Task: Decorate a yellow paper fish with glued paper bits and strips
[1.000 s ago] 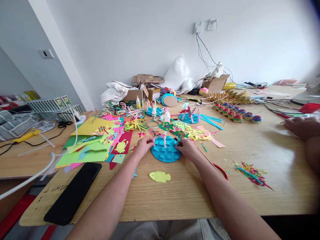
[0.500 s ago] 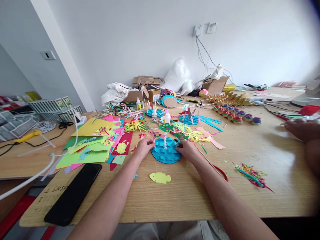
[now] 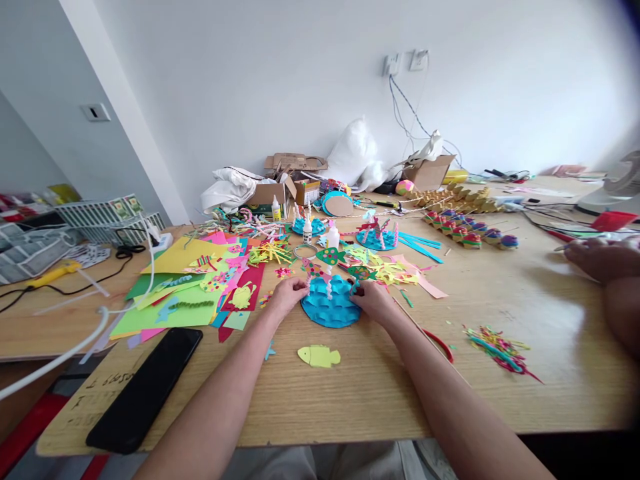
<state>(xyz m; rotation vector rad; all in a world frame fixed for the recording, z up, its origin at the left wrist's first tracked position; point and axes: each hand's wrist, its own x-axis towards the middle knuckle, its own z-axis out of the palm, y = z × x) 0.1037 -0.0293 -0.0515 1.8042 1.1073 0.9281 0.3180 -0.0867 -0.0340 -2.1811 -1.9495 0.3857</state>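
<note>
A blue wavy base [image 3: 330, 312], rounded along its near edge, rests on the table between my hands. Paper fish stand over it on pale twisted pipe cleaners: a pink spotted fish [image 3: 314, 269] at left, a green spotted fish [image 3: 331, 256] in the middle and a darker green fish [image 3: 362, 273] at right. At the base's left edge, my left hand [image 3: 289, 298] pinches the stem below the pink fish. My right hand [image 3: 374, 300] pinches the right stem, its fingertips partly hidden. A yellow-green paper fish [image 3: 319, 356] lies flat in front of the base.
Coloured paper sheets [image 3: 185, 287] and a black phone [image 3: 145, 390] lie at left. Glue bottles [image 3: 307, 230] and another blue base [image 3: 377, 238] stand behind. Red-handled scissors [image 3: 440, 345] sit by my right forearm. Another person's hand [image 3: 600, 259] rests at far right.
The pink fish has tilted, its left end now higher. Both hands stay at the base's edges. The view has shifted slightly.
</note>
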